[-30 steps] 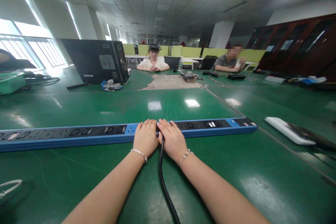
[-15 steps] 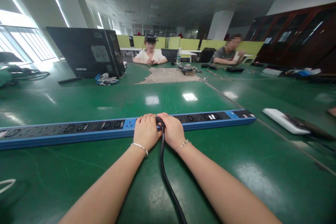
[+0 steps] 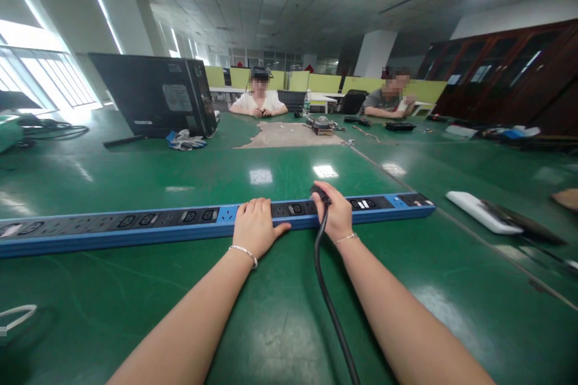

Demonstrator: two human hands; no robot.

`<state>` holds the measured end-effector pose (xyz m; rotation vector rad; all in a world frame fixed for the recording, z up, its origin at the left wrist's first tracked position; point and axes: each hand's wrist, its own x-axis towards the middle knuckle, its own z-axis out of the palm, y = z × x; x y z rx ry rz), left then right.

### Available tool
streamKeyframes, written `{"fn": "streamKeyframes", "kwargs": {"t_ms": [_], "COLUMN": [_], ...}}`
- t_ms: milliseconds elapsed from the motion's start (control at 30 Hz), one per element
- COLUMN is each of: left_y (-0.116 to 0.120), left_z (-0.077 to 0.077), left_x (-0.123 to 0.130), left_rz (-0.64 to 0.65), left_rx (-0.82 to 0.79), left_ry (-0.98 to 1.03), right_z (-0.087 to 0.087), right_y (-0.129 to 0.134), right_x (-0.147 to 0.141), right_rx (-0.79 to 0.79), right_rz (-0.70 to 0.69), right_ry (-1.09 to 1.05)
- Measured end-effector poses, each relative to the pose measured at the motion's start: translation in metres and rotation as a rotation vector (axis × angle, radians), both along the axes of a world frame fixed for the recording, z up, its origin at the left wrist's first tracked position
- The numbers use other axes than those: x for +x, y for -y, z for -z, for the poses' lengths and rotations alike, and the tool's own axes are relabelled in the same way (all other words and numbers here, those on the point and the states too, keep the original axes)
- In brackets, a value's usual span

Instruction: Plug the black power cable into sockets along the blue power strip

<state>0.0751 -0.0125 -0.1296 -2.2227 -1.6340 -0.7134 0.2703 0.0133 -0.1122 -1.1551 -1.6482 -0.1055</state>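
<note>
A long blue power strip [image 3: 112,239] with a black socket face lies across the green table. My left hand [image 3: 253,228] grips it near the middle, fingers over the top and thumb along the front side. In my right hand [image 3: 338,215] is a black power plug [image 3: 320,194], pinched between thumb and fingers and raised above the strip's right half. The plug's front end is partly hidden by the fingers. From it a thick black cable [image 3: 326,283] hangs toward me and runs out at the bottom of the view. Uncovered sockets show between my two hands.
A black computer case [image 3: 153,96] stands at the back left, with gloves [image 3: 186,141] beside it. At the right lies a white device [image 3: 481,212]. Two people sit across the table [image 3: 203,174]. A bottle [image 3: 307,102] and metal parts [image 3: 321,125] are at the back.
My right hand has moved right and slightly up with the plug, away from my left hand. The cable has followed. My left hand stays on the strip, its thumb now stretched out.
</note>
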Motion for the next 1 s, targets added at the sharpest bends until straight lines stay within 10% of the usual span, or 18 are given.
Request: {"fn": "streamKeyframes", "kwargs": {"t_ms": [267,1000], "left_y": [-0.002,-0.002], "left_z": [0.000,0.001], "left_x": [-0.001,-0.001], "left_rz": [0.019,0.018], "left_rx": [-0.012,-0.009], "left_ry": [0.007,0.012], "right_z": [0.002,0.007], "right_y": [0.006,0.022], "right_x": [0.077,0.077], "right_rx": [-0.275,-0.229], "right_rz": [0.199,0.075], "right_ry": [0.001,0.288]}}
